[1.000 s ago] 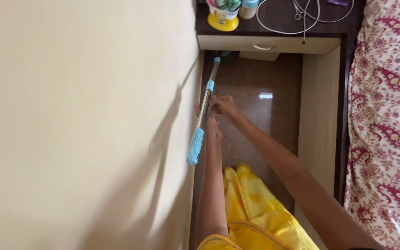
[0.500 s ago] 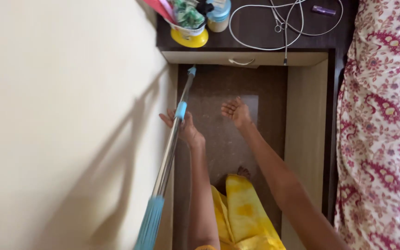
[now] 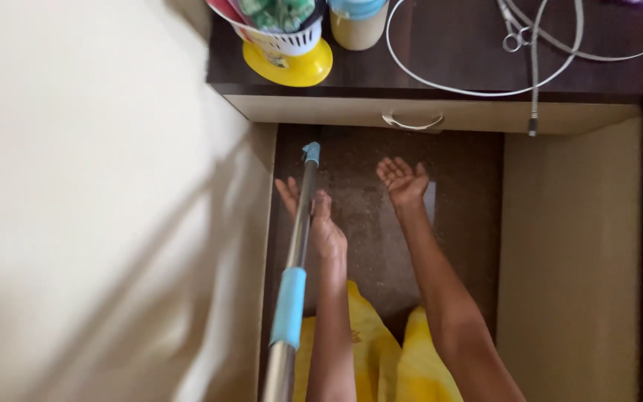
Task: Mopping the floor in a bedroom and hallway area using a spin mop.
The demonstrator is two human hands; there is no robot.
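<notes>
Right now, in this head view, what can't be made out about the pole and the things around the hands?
- Steel pole with blue sleeves: lower end cut off by the bottom edge; far end lost in shadow under the drawer.
- Left hand: grip partly hidden behind the pole.
- Yellow-based white basket: contents cropped by the top edge.
- White cable: ends run beyond the frame.
</notes>
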